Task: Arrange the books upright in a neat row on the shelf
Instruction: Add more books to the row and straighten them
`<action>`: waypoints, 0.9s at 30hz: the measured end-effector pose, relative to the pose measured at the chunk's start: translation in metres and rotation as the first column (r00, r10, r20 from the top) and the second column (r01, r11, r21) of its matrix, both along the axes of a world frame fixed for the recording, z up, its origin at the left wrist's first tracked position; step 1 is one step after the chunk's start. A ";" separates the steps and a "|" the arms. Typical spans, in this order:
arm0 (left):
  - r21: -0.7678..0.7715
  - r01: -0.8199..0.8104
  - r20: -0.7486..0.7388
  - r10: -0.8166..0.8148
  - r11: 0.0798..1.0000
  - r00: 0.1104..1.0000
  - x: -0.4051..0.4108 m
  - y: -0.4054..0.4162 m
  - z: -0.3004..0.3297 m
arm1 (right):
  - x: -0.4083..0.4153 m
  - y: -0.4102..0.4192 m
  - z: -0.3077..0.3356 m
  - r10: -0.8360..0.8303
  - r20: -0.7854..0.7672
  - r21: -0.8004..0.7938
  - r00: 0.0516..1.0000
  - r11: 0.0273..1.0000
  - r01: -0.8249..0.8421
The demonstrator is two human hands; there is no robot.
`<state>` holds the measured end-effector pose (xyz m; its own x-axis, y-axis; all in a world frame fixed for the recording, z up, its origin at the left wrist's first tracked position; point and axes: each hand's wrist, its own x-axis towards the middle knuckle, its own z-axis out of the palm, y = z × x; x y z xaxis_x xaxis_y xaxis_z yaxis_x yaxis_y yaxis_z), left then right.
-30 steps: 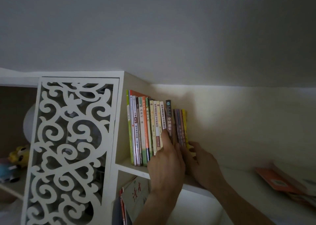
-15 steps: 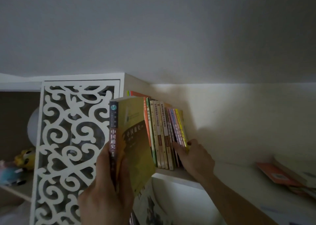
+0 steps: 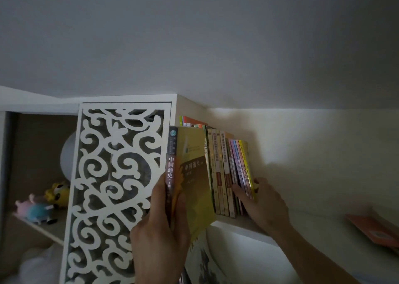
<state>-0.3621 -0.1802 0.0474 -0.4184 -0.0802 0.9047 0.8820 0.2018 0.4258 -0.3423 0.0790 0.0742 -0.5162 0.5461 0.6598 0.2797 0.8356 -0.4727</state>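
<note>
At the far left, soft toys (image 3: 41,206) lay on a lower shelf behind the white fretwork panel (image 3: 116,186). Just right of the panel, the left hand (image 3: 159,234) gripped a yellow book (image 3: 194,180) by its lower spine, thumb on the spine side and fingers wrapped over the cover. The book stood upright, its long axis vertical, out in front of the shelf edge (image 3: 237,227) and covering the left part of the row of books (image 3: 224,171). The right hand (image 3: 265,203) pinched the thin books at the row's right end, which leaned left. The likely slot lay behind and right of the held book, nearer the left hand.
</note>
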 end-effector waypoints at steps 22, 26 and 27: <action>-0.090 -0.078 0.111 0.088 0.993 0.990 -0.042 0.010 -0.004 | 0.003 -0.006 0.004 0.003 0.001 -0.023 1.000 1.000 -0.003; -0.002 -0.032 0.107 0.032 0.999 0.994 -0.033 0.004 -0.006 | 0.006 -0.006 0.007 -0.081 0.012 0.105 0.997 0.991 0.079; 0.026 -0.021 0.087 0.019 0.999 0.996 -0.029 0.001 -0.005 | 0.004 -0.008 0.008 -0.082 0.001 0.158 0.997 0.984 0.080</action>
<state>-0.3914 -0.1790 0.0419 -0.4932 -0.1132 0.8625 0.8375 0.2064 0.5060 -0.3384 0.0708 0.0823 -0.4799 0.4754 0.7374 0.3526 0.8741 -0.3341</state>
